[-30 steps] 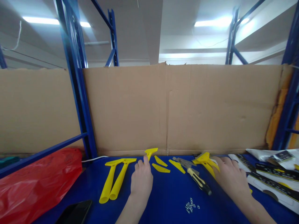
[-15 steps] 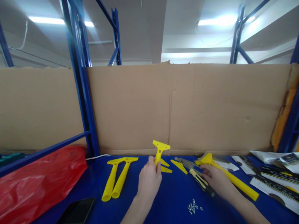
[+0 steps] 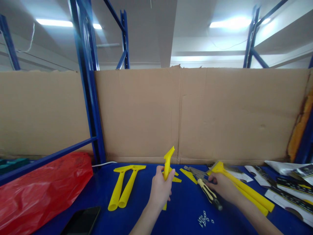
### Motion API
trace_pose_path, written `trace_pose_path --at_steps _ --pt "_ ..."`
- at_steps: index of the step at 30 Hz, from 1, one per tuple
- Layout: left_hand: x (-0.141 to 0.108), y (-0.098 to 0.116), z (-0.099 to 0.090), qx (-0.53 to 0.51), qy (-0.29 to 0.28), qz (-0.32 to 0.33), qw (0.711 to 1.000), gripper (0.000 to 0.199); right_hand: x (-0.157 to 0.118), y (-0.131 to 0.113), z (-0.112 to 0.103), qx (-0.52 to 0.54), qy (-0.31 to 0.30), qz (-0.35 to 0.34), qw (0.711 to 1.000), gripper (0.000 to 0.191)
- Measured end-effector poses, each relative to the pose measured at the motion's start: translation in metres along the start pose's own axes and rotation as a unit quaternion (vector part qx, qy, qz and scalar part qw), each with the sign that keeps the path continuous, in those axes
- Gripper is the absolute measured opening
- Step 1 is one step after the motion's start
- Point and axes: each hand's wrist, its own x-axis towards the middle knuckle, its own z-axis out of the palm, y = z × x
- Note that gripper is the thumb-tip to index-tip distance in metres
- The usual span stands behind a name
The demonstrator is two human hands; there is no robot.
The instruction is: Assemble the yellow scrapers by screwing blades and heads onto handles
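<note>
- Closed around a yellow handle (image 3: 168, 165), the left hand (image 3: 159, 189) grips mid-shaft over the table (image 3: 182, 205), toward its back edge, probably so the head is free.
- From my distant seat I cannot tell whether the right hand (image 3: 222, 185), fingers bent beside the screwdriver (image 3: 208, 193), holds anything.
- Two matching handles (image 3: 116, 191) lie left, seemingly paired for easy reach.
</note>
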Motion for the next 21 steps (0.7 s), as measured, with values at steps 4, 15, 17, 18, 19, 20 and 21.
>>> trace_pose_path --at_steps 4,15,17,18,19,20,21 --pt "0.001 -0.003 0.004 -0.092 -0.022 -0.021 0.995 0.037 0.001 0.000 -0.001 0.011 -0.020 0.018 1.000 0.013" --pt "0.000 -0.004 0.007 -0.174 -0.040 -0.039 0.983 0.035 0.007 -0.001 -0.006 0.085 -0.026 0.057 0.994 0.015" --pt "-0.001 -0.002 0.006 -0.189 -0.039 -0.052 0.980 0.034 0.005 -0.002 -0.008 0.108 -0.029 0.060 0.992 0.020" --pt "-0.001 -0.002 0.006 -0.197 -0.037 -0.058 0.978 0.035 0.004 -0.003 -0.010 0.120 -0.029 0.062 0.990 0.021" --pt "-0.002 -0.001 0.006 -0.206 -0.036 -0.062 0.976 0.036 0.002 -0.003 -0.012 0.133 -0.027 0.066 0.989 0.022" --pt "-0.002 0.000 0.005 -0.214 -0.035 -0.065 0.974 0.037 0.001 -0.003 -0.015 0.147 -0.023 0.069 0.986 0.022" --pt "-0.003 0.000 0.005 -0.221 -0.033 -0.066 0.973 0.038 0.000 -0.003 -0.017 0.162 -0.016 0.074 0.984 0.021"
